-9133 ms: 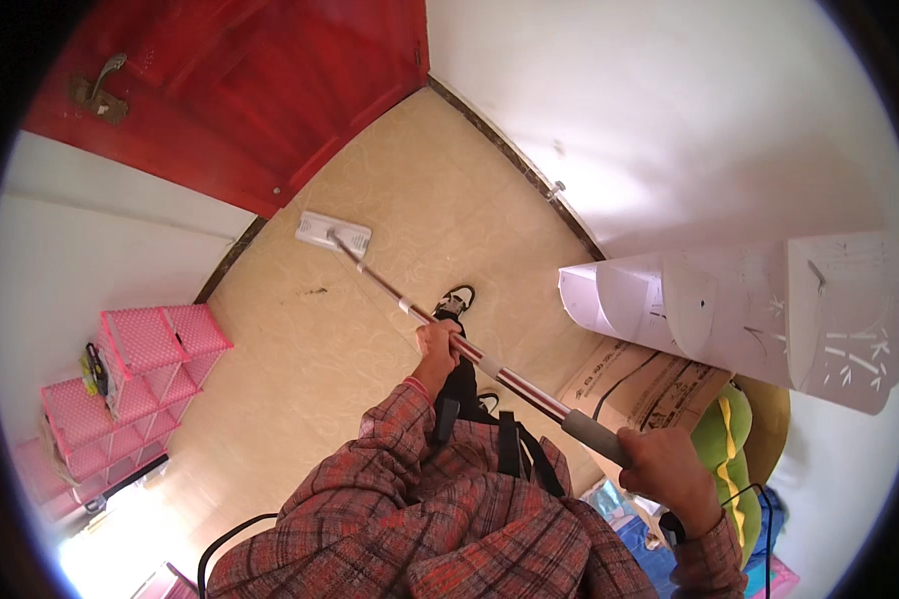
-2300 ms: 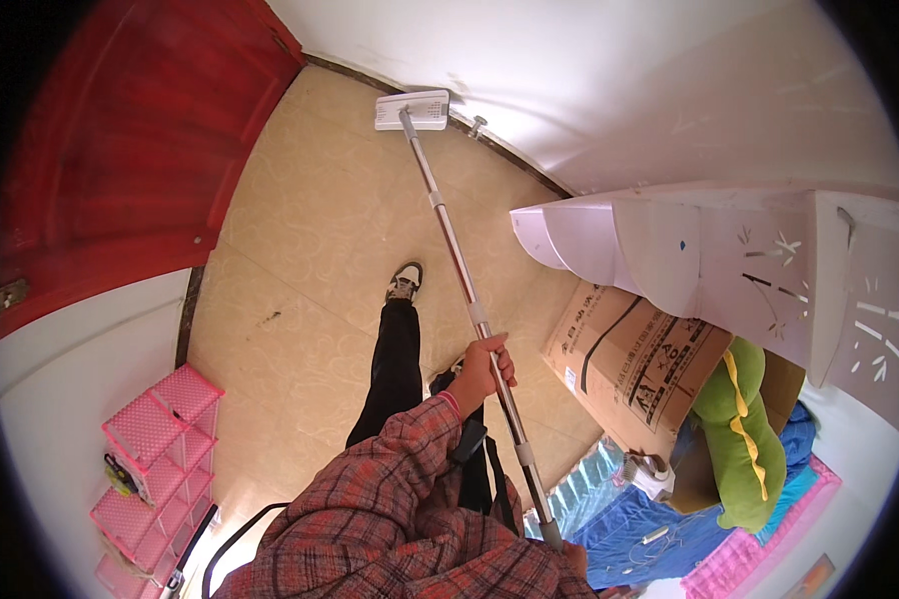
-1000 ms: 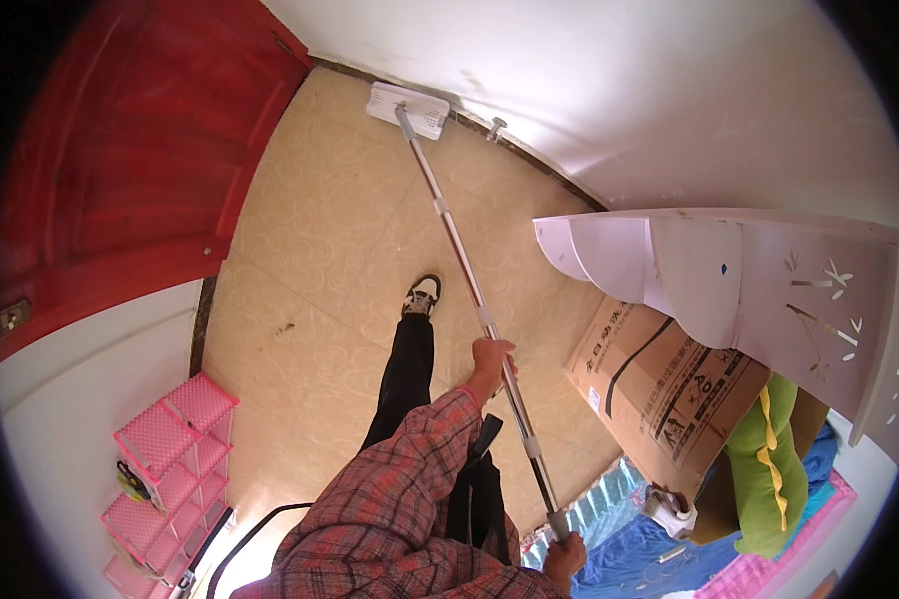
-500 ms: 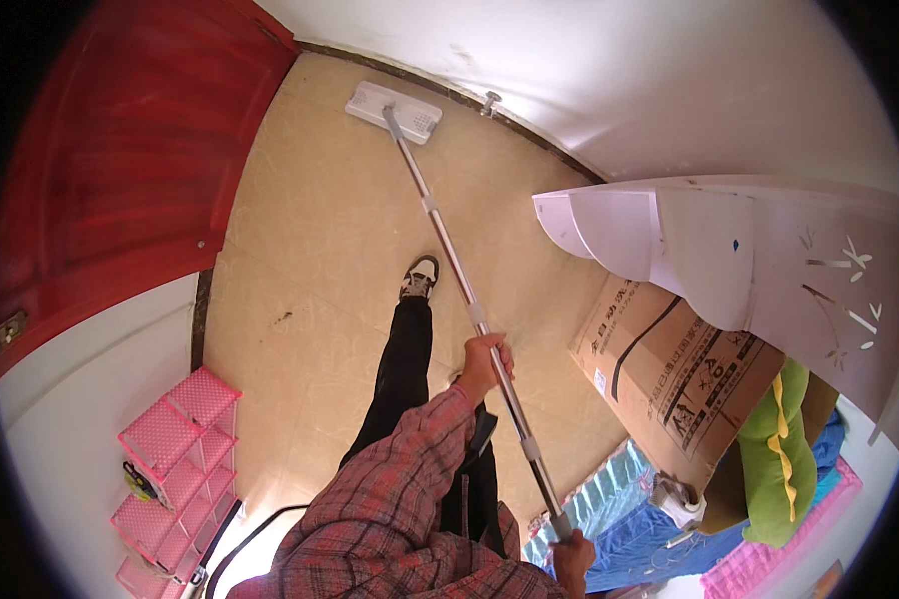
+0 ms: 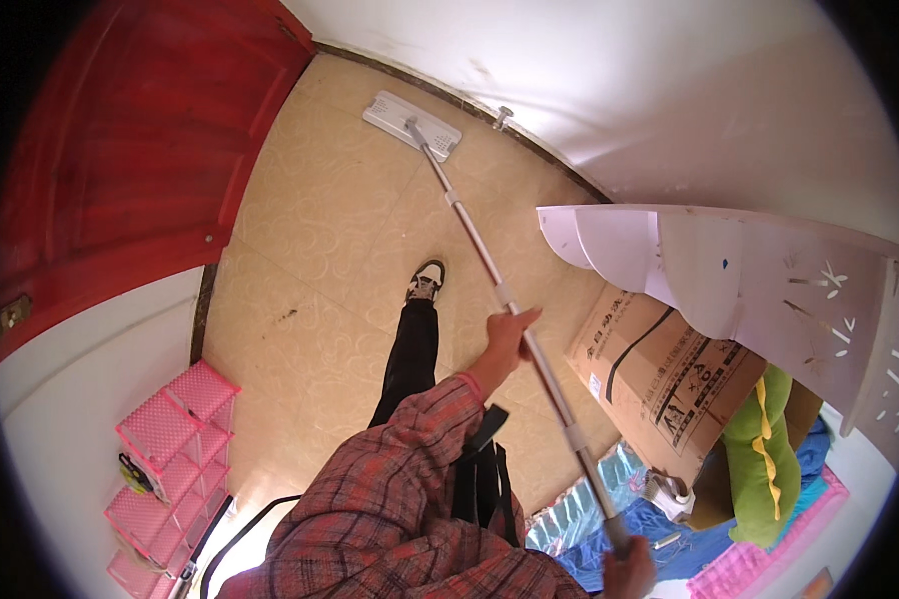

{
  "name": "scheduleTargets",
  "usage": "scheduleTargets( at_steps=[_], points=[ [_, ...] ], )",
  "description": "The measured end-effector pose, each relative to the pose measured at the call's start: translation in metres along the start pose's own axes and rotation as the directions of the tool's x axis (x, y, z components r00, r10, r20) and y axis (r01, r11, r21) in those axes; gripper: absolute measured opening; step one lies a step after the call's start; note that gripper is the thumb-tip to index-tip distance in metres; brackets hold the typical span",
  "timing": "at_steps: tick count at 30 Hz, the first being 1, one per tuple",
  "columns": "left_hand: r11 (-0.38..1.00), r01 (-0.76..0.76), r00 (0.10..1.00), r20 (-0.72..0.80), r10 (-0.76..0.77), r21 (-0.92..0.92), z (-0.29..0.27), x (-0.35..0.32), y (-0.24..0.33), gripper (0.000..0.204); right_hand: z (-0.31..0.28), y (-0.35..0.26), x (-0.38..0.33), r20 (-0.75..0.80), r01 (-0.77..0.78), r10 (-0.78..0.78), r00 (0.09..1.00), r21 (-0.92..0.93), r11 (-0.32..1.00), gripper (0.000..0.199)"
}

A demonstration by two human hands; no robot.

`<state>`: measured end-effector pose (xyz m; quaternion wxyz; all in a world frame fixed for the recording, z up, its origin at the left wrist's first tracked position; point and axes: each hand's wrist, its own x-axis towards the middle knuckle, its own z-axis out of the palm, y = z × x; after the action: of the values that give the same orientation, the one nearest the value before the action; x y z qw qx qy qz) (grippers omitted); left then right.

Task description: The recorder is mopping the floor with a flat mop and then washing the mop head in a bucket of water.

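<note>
A flat mop lies across the middle of the view, its white rectangular head [image 5: 413,126] on the floor near the far wall. Its silver pole [image 5: 486,262] slants down toward the lower right. Partway along the pole, my left hand [image 5: 509,344] is closed around it, thumb lying along the top. My right hand [image 5: 629,573] grips the grey handle end [image 5: 615,531] at the lower edge, slightly blurred. Red plaid sleeves [image 5: 390,479] cover my arms. My shoe [image 5: 427,281] rests on the floor left of the pole.
A red door [image 5: 140,150] stands at the left, above pink rack shelves [image 5: 175,409]. On the right are a white curved shelf unit [image 5: 699,265], a cardboard box [image 5: 659,374] and a green plush [image 5: 762,469]. A metal doorstop [image 5: 502,118] juts near the far wall.
The mop head has shifted slightly right and nearer. Both hands have moved right with the pole, and my left hand is a little farther forward. The view has shifted slightly too.
</note>
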<state>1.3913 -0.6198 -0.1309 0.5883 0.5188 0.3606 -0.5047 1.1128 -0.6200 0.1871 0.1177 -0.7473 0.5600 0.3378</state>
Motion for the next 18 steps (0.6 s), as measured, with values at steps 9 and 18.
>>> scheduleTargets(
  at_steps=[9, 18],
  points=[
    [0.991, -0.113, 0.993, -0.031, 0.116, 0.073, 0.057, -0.015, 0.064, 0.025, -0.088, 0.035, 0.039, 0.096, 0.120, -0.128, 0.987, 0.089, 0.989, 0.023],
    [0.998, 0.068, 0.997, 0.028, -0.068, 0.000, 0.009, 0.014, 0.030, 0.031, -0.050, 0.012, 0.014, 0.700, -0.516, 0.071, 0.711, 0.450, 0.729, 0.019]
  ],
)
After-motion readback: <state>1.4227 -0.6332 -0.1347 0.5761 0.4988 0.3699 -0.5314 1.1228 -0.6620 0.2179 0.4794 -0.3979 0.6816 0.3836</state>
